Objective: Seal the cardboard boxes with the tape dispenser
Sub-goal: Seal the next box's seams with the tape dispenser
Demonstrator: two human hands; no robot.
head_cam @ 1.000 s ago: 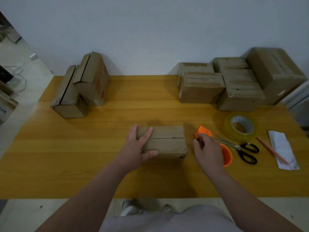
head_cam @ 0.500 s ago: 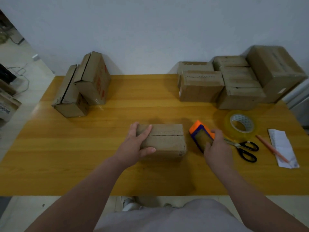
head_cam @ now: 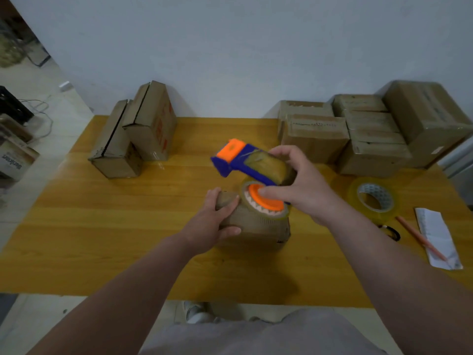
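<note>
A small brown cardboard box [head_cam: 258,228] lies on the wooden table [head_cam: 102,239] in front of me. My left hand [head_cam: 213,222] grips its left end, fingers over the top and thumb on the near side. My right hand [head_cam: 304,187] holds the orange and blue tape dispenser [head_cam: 252,167] in the air just above the box's right half. The dispenser's blue and orange head points up and to the left, and its tape roll with the orange hub faces me. The box's right top is hidden behind the dispenser.
Two cardboard boxes [head_cam: 135,134] lean together at the back left. A stack of several boxes [head_cam: 368,134] fills the back right. A clear tape roll [head_cam: 373,198], scissors handles [head_cam: 390,231], a pencil [head_cam: 419,238] and a folded paper [head_cam: 437,240] lie at the right.
My right hand has lifted the tape dispenser off the table and brought it left, above the box. My left hand stays on the box's left end.
</note>
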